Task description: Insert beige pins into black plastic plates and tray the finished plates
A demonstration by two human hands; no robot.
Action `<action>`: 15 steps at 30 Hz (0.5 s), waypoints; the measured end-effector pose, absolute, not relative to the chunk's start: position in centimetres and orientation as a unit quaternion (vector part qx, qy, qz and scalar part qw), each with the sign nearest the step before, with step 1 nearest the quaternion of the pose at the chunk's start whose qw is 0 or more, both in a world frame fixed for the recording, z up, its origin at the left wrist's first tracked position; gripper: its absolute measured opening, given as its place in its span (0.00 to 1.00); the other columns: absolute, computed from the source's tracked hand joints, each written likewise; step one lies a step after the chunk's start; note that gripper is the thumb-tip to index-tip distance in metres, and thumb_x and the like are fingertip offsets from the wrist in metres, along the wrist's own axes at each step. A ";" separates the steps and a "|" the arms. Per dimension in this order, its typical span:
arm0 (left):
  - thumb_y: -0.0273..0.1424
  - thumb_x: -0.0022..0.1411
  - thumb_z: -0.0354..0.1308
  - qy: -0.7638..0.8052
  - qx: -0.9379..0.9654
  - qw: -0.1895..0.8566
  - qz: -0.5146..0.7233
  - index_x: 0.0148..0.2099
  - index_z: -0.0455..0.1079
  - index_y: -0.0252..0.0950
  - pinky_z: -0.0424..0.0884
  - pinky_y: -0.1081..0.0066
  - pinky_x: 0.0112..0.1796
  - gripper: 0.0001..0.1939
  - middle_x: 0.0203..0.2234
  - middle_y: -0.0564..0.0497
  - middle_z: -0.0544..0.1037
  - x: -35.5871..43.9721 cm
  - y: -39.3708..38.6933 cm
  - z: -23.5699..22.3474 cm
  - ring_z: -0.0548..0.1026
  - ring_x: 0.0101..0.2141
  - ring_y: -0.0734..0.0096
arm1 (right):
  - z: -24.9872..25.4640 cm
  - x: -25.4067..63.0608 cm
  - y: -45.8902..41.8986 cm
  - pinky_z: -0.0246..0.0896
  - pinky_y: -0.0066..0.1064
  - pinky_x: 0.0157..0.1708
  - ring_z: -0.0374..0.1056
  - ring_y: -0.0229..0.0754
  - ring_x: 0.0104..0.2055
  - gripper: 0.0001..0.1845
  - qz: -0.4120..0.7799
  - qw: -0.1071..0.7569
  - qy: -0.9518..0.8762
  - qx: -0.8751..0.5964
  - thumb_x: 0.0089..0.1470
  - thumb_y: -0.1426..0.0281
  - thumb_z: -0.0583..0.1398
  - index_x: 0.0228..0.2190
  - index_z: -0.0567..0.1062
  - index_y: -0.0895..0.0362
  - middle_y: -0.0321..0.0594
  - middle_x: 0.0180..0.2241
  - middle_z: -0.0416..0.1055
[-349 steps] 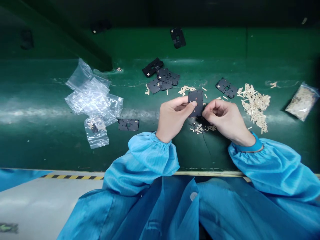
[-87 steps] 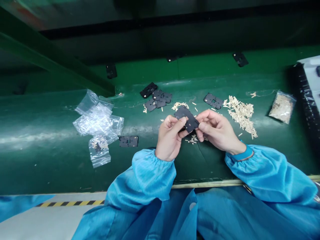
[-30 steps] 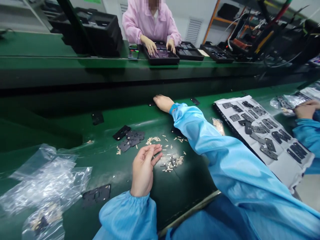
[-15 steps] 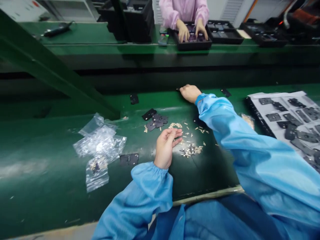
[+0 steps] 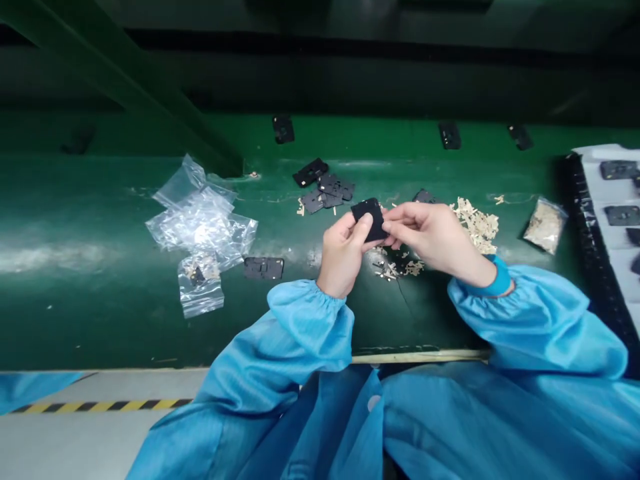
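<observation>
My left hand grips a flat black plastic part, thumb pressed on its upper face. At the part's right edge, my right hand pinches with thumb and fingertips; anything small between them is hidden. Under and around the hands lie small cream strips mixed with dark bits. A larger heap of cream pieces shows beyond my right hand. Just behind my left hand is a pile of similar black parts. Another black part is partly covered by my right hand.
Clear plastic bags are heaped at left, near a single black part. A small filled bag lies at right beside a tray of black parts. A green post slants at upper left. Several parts lie along the back.
My right hand has come back from the bench's far edge to the black part, which is now in my left hand. The view has tilted down, and the co-worker is out of sight.
</observation>
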State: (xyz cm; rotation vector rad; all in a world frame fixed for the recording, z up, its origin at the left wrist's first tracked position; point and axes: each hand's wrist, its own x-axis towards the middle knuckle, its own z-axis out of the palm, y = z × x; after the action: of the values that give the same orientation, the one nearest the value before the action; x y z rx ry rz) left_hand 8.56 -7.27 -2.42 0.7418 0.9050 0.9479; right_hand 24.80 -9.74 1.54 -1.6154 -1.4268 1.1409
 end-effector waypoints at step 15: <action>0.45 0.67 0.60 0.476 0.362 0.669 0.441 0.48 0.74 0.38 0.77 0.72 0.36 0.16 0.43 0.47 0.84 7.4 -5.6 -2.6 0.82 0.38 0.68 | -1.8 24.8 -13.2 0.62 0.34 0.36 0.68 0.42 0.36 0.04 0.337 0.190 -0.731 -0.563 0.63 0.74 0.61 0.35 0.76 0.55 0.40 0.36 0.71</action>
State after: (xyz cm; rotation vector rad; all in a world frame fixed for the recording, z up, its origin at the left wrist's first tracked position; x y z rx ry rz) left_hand 7.41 -5.60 -2.63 0.8170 1.0732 0.9931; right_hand 24.76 -13.24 -1.84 -1.5809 -2.0530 0.9460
